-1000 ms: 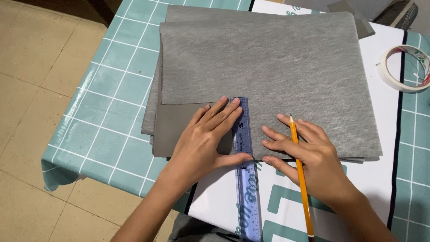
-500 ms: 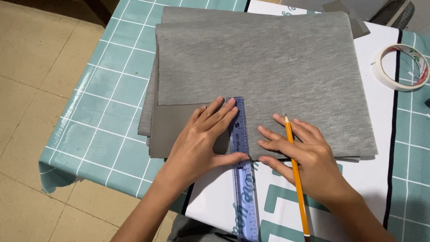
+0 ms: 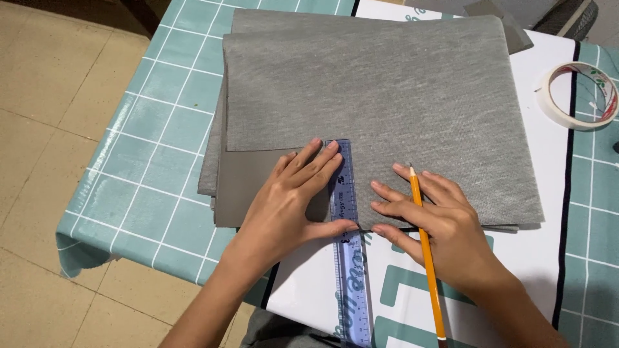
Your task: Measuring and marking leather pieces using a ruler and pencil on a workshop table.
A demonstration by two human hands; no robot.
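A folded stack of grey fabric [image 3: 387, 103] lies flat across the table. A blue see-through ruler [image 3: 346, 258] runs from the fabric's near part down toward me. My left hand [image 3: 290, 200] lies flat on the fabric and pins the ruler's upper end, thumb across it. My right hand [image 3: 438, 229] rests spread on the fabric's near edge just right of the ruler. A long yellow pencil [image 3: 425, 251] is held in that hand, lying over its fingers, tip pointing away from me.
A roll of white tape [image 3: 577, 96] sits at the right on the table. The table has a teal checked cloth [image 3: 155, 161] and a white sheet with teal shapes [image 3: 309, 290] under the fabric. Tiled floor [image 3: 51, 96] lies to the left.
The view shifted slightly. Both hands, the ruler and the pencil keep nearly the same places on the fabric.
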